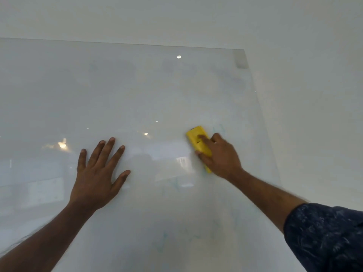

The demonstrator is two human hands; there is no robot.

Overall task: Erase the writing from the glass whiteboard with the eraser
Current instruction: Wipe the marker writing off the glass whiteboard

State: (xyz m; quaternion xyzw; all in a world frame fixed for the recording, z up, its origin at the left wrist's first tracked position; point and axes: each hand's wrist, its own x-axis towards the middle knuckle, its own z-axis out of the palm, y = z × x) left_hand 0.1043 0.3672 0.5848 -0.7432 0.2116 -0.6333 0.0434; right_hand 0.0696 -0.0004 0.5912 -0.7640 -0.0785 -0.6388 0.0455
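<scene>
We have the yellow rectangular plastic eraser [198, 144] pressed flat against the large frosted glass whiteboard [137, 91], toward the board's right edge and about midway down it. Our right hand [220, 156] wraps over the eraser's lower half, thumb on its left side and index finger laid along its back, the other fingers curled round the right side. Our left hand [98, 173] lies well to the left of the eraser, fingers spread wide and palm flat on the glass, holding nothing.

What could go wrong from here, as we judge it: faint pale-blue marker strokes [163, 242] remain below the eraser, and a few just to its upper right, so a short stroke would leave ghost lines. They are so weak against the bright reflections [62, 144] that we could easily miss them. The eraser sits near the board's right edge, so a hard sweep that way could run it off the glass onto the white wall [314, 95]. Our braced left palm may smear the surface too.

The eraser's long axis runs steeply, tilted slightly, its free upper end pointing up and to the left, its lower end hidden under our palm.
</scene>
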